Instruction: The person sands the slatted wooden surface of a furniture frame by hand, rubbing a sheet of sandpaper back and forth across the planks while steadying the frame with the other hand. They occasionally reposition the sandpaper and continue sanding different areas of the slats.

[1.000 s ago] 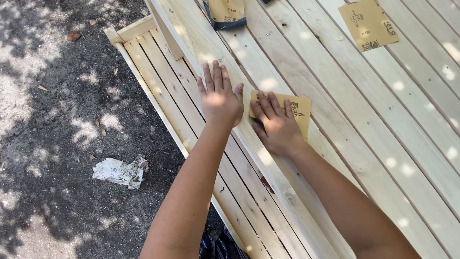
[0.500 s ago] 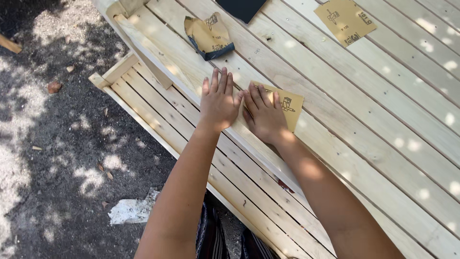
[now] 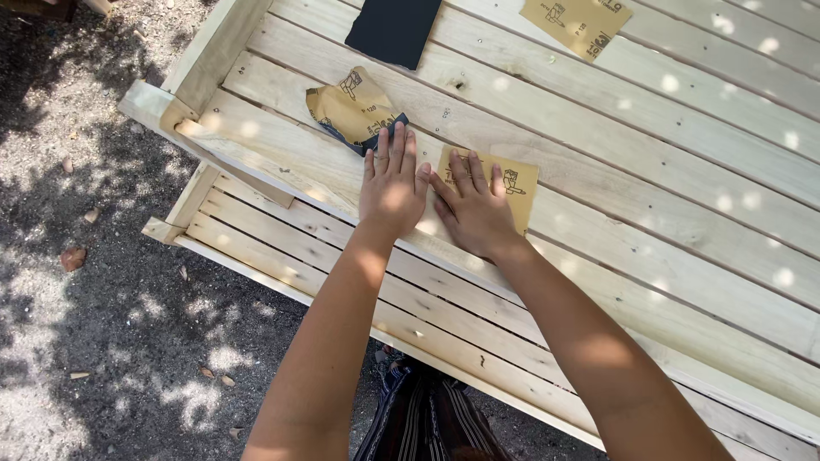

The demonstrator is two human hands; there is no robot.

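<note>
Both hands are lying flat, side by side, on a pale wooden slatted surface (image 3: pixel 649 205) dappled with sun. The left hand (image 3: pixel 391 189) is pressing palm-down on bare wood, fingers straight and together, its grip open and holding nothing. The right hand (image 3: pixel 471 213) is lying palm-down on a tan sandpaper sheet (image 3: pixel 512 183), fingers spread across it, grip open, pinning the sheet against a plank rather than clasping it; the sheet's far right part is showing beyond the fingers. Just beyond the left fingertips a crumpled sandpaper piece (image 3: pixel 352 109) is lying, its dark grit side peeking out at one edge. Farther up, a black sheet (image 3: pixel 395 30) and another flat tan sheet (image 3: pixel 576 24) are resting on the planks, well apart from the hands. Gravel ground (image 3: pixel 77 256) is showing to the left.
</note>
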